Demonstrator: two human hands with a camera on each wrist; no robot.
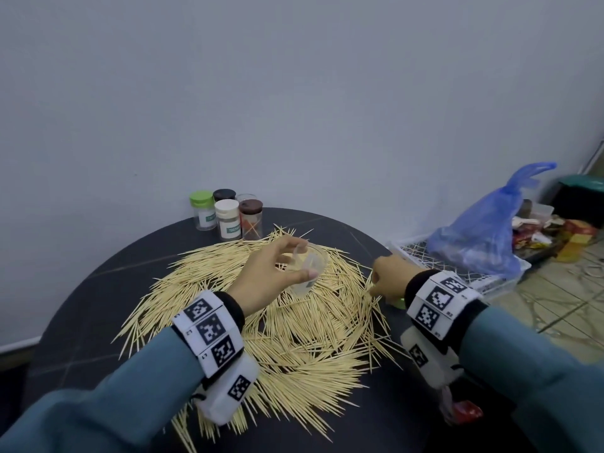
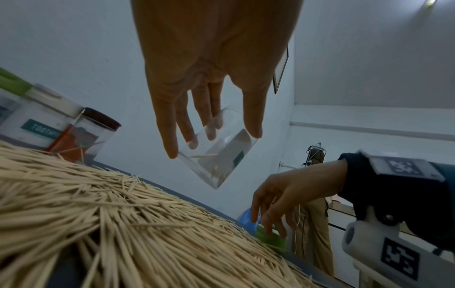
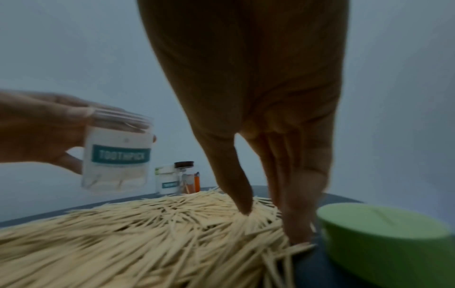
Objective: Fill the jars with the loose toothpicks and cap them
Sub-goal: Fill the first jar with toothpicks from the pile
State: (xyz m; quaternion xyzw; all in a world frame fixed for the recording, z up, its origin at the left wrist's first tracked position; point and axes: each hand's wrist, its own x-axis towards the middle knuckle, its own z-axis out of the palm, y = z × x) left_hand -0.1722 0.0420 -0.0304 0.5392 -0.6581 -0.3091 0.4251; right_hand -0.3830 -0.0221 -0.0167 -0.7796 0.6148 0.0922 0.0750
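Loose toothpicks blanket the round dark bench; light, stiff and needle-tipped, they should lift best pinched mid-length in an aligned bundle. Left hand grips an uncapped clear toothpick jar, nearly empty, above the heap. Right hand presses fingertips into the heap's edge beside a green cap, grasping nothing firmly yet.

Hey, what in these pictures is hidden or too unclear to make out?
- Head view: the right hand hides its own fingertips, so its grip on the loose wooden toothpicks is unclear.
- Right wrist view: motion blur smears them.
- Head view: labels on the capped jars are too small.
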